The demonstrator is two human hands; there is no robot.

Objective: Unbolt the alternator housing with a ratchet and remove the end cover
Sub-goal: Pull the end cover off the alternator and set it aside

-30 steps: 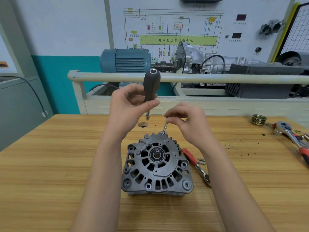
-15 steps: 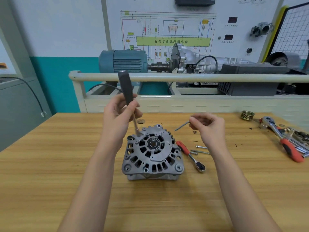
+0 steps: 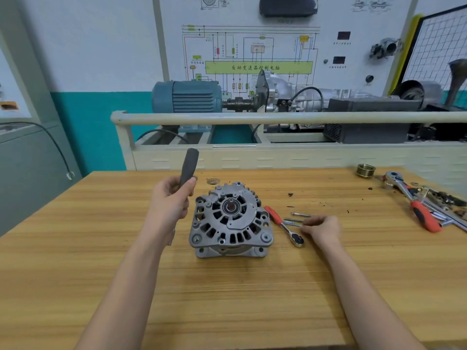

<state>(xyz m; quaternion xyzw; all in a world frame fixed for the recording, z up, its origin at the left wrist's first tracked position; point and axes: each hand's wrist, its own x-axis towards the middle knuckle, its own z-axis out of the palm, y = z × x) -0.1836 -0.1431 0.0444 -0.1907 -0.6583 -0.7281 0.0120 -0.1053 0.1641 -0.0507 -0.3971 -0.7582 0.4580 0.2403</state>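
The alternator (image 3: pixel 231 219) sits near the middle of the wooden bench (image 3: pixel 75 248), slotted end cover (image 3: pixel 228 215) facing up and still seated on the housing; the left hand (image 3: pixel 171 198), just off its left side, has fingers wrapped round a dark-handled driver (image 3: pixel 188 165), handle tilted up toward the bench's far edge, the shaft hidden behind the hand; the right hand (image 3: pixel 322 228) rests on the bench to the alternator's right, fingers curled and pinching a long bolt (image 3: pixel 294 224) that lies among two other loose bolts (image 3: pixel 300 214); a small red-handled ratchet (image 3: pixel 284 226) lies between the alternator and that hand, touching neither clearly; toward the far right corner lie a brass pulley (image 3: pixel 365 170) and a larger red-handled ratchet (image 3: pixel 414 200) amid scattered metal parts; beyond the far edge stands a blue electric motor (image 3: pixel 187 97) under a wiring diagram board (image 3: pixel 252 46).
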